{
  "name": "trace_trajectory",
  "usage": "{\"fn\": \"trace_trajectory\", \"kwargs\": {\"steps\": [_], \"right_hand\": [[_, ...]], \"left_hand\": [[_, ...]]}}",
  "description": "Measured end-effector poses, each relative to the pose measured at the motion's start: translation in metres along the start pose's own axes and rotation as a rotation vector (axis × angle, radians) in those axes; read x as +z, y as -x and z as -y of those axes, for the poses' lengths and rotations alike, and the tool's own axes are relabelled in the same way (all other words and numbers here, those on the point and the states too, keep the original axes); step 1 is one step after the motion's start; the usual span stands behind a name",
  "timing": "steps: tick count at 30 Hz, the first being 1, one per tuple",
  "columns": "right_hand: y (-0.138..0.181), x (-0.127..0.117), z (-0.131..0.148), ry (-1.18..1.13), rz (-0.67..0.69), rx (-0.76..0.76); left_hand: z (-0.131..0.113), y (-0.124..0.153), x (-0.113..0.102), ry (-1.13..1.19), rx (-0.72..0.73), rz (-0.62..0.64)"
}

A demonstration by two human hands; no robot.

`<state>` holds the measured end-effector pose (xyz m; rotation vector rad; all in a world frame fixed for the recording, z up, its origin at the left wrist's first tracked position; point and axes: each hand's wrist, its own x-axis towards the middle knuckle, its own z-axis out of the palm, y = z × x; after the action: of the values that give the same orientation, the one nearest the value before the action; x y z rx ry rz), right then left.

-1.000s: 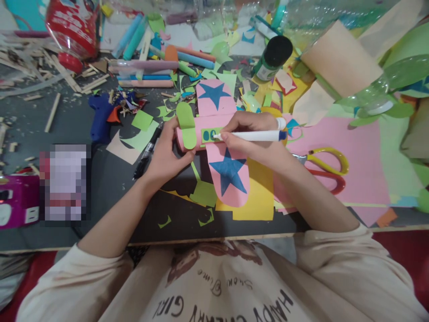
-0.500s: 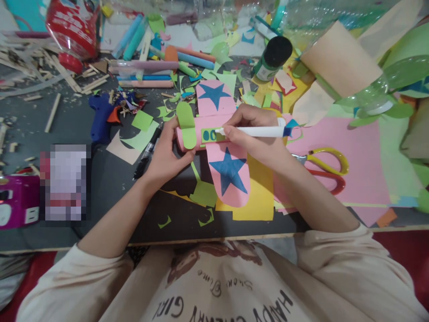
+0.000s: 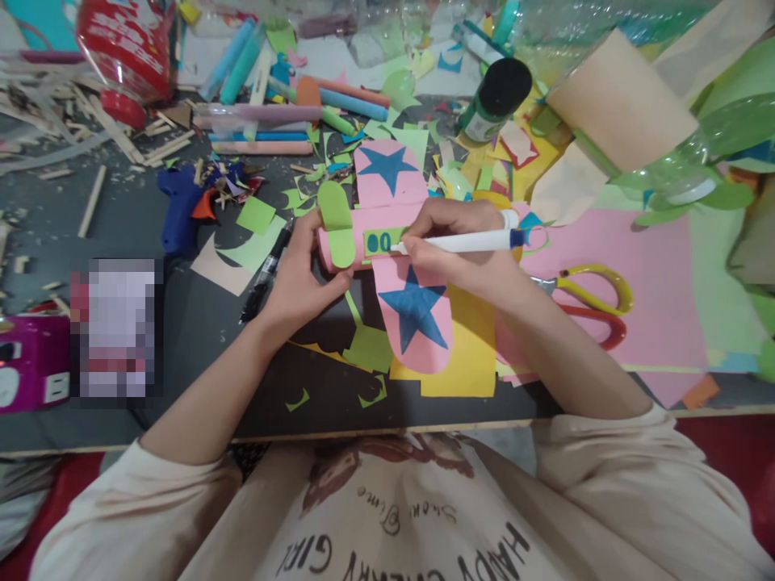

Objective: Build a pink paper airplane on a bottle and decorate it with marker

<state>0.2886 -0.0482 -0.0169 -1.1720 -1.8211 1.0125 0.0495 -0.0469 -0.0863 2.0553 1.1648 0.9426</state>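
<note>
A pink paper airplane [image 3: 374, 218] lies in front of me, its rolled body crosswise and a blue star on each wing. Green strips cross its left end, and a green panel [image 3: 391, 234] on the body carries two blue ovals. My left hand [image 3: 301, 278] steadies that left end between thumb and fingers. Pinched in my right hand [image 3: 457, 222] is a white marker [image 3: 472, 241], its tip at the panel just right of the second oval. My right fingers cover the panel's right part and the body behind it.
Scissors [image 3: 596, 290] lie right of my right forearm on pink paper [image 3: 659, 274]. Left are a black pen [image 3: 263, 278], a blue glue gun [image 3: 177, 210] and a pixelated object [image 3: 118, 331]. Markers, paper scraps, a black-capped bottle [image 3: 500, 93] and a red-labelled bottle [image 3: 130, 48] lie farther back.
The marker tip has shifted slightly down toward me beside the second oval, and my right hand moved with it. My left hand and the airplane stay practically where they were.
</note>
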Motion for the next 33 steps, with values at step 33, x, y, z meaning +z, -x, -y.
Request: {"fn": "trace_trajectory", "kwargs": {"steps": [33], "right_hand": [[0.0019, -0.0021, 0.0012, -0.018, -0.023, -0.004]], "left_hand": [[-0.0002, 0.0007, -0.0009, -0.008, 0.003, 0.003]]}}
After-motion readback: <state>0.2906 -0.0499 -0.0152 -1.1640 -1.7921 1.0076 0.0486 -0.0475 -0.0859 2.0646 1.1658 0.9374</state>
